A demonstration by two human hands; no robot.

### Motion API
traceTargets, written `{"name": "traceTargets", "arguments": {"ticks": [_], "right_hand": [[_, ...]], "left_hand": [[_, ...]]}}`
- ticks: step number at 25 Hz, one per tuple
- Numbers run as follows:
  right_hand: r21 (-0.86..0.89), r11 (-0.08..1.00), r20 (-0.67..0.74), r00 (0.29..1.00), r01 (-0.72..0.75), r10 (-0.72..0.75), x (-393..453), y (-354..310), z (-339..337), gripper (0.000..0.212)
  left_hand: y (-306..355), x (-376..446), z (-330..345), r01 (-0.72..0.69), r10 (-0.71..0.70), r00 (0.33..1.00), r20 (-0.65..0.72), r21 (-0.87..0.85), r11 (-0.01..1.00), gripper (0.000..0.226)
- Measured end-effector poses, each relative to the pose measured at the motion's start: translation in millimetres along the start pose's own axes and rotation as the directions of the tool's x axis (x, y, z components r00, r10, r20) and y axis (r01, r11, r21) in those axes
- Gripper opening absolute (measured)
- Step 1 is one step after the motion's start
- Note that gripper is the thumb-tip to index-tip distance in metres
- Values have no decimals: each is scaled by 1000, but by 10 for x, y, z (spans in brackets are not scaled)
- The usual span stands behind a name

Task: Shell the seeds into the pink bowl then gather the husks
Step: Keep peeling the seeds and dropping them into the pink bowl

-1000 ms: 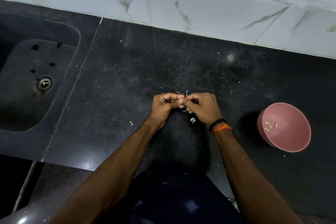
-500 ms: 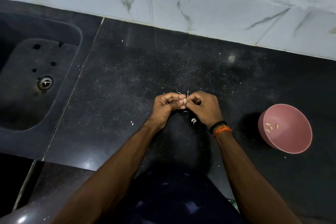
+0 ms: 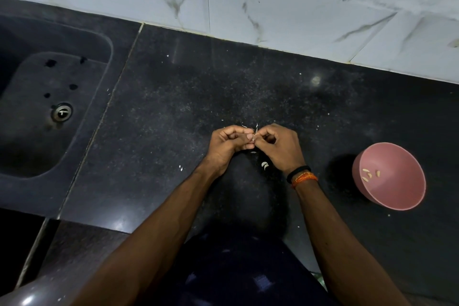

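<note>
Risk of loss: both my hands, left hand [image 3: 227, 143] and right hand [image 3: 279, 148], pinch one seed [image 3: 253, 138] above the bench [image 3: 173, 112], well apart from the pink bowl [image 3: 400, 196]; a slipping kernel would likely vanish among scattered husks [image 3: 264, 166].

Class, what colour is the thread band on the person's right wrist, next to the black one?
Orange band, seen in the head view.

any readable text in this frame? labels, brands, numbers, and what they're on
None. No word, brand or number shows anywhere in the head view.
pink bowl: plain, no print.
wristbands on the right wrist: no lettering that can be made out.
sink drain: only a cross-shaped slot, no stamp legible.
wall tiles: marble veining only.
</note>
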State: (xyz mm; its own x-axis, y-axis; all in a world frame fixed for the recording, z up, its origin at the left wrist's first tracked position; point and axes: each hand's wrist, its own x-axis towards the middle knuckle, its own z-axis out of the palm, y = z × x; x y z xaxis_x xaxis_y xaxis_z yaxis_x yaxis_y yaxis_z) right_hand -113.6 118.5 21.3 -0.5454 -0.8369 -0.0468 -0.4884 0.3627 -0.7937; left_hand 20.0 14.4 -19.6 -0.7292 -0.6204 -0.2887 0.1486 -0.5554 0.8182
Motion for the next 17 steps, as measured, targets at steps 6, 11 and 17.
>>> {"name": "traceTargets", "arguments": {"ticks": [6, 11, 17], "right_hand": [[44, 999, 1, 1000, -25, 25, 3, 24, 24, 2], [126, 987, -3, 995, -99, 100, 8, 52, 39, 4], [144, 980, -5, 990, -137, 139, -2, 71, 11, 6]], "left_hand": [[24, -16, 31, -1, 1, 1000, -3, 9, 1000, 18], [18, -17, 33, -16, 16, 1000, -6, 6, 1000, 21], [-25, 6, 17, -47, 47, 999, -15, 19, 999, 20]]}}
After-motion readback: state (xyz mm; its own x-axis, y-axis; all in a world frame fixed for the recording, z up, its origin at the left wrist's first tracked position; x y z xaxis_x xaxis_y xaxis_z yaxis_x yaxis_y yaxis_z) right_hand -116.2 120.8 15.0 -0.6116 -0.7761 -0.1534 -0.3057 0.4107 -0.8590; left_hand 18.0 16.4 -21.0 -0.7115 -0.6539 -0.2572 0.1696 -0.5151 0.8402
